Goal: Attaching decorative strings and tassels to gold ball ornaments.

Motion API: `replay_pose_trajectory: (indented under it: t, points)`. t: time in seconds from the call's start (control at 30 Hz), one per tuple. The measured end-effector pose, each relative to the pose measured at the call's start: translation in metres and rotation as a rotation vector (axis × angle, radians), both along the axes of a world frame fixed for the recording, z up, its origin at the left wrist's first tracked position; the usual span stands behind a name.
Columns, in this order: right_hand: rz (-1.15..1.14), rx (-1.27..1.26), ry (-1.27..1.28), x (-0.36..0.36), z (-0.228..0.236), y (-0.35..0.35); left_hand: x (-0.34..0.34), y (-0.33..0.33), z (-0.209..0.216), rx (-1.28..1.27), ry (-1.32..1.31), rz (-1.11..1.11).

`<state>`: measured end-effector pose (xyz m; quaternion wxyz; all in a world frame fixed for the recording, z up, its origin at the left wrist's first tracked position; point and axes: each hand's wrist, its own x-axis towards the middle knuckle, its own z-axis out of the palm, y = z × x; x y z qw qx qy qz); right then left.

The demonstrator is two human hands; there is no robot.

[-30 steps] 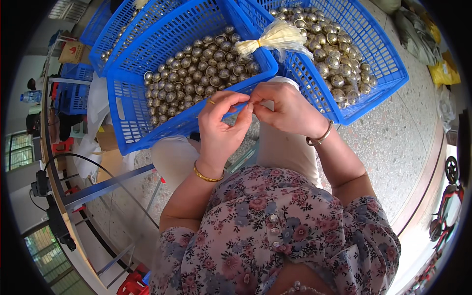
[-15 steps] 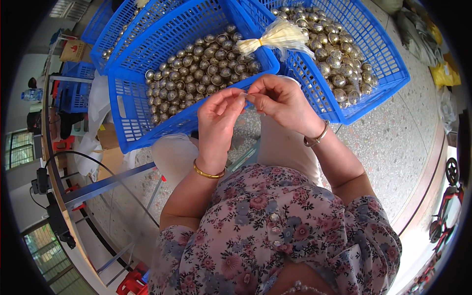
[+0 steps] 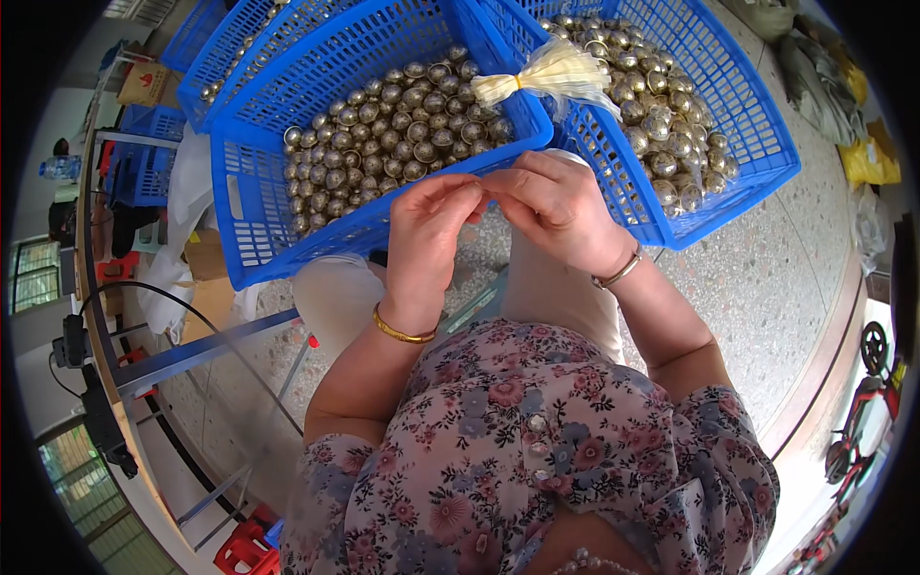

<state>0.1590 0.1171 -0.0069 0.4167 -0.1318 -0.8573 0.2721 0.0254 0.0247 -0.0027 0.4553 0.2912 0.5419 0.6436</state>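
Note:
My left hand (image 3: pixel 431 225) and my right hand (image 3: pixel 561 206) meet fingertip to fingertip above my lap, each closed in a pinch. Whatever lies between the fingers is hidden or too small to make out. Just beyond them stands a blue plastic basket (image 3: pixel 321 247) with many small round metallic balls (image 3: pixel 383 134), silvery to brassy in tone. A bundle of cream-coloured strips (image 3: pixel 565 75), tied near one end with a yellow band, rests across the rims where this basket meets its right-hand neighbour.
The right blue basket (image 3: pixel 743 209) holds more metallic balls (image 3: pixel 671 125), some under clear plastic. Further blue baskets stand at far left. A metal-framed table (image 3: pixel 206 355) with a black cable (image 3: pixel 206 321) is at my left. Bags, one yellow (image 3: pixel 870 158), lie at far right.
A small pale bit that showed between my fingertips is now hidden. My right hand has turned slightly, its fingers folding over more. The view has shifted a little.

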Motion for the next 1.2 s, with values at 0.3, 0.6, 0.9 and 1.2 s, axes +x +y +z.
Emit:
replay_pose_trajectory:
  t: [0.3,0.6,0.9,1.2]
  points:
    - [-0.027,0.351,-0.108,0.002,-0.001,0.006,-0.008,0.000,-0.008,-0.034,-0.106,-0.054]
    - [0.135,-0.682,-0.105,0.003,0.001,-0.001,-0.006,0.005,-0.009,0.029,0.102,0.044]
    - [0.058,-0.601,-0.022,-0.018,-0.020,0.001,-0.013,0.008,-0.021,0.074,0.376,0.098]
    - [0.083,-0.267,-0.122,-0.050,-0.039,0.007,-0.055,0.002,-0.037,0.107,0.949,-0.012]
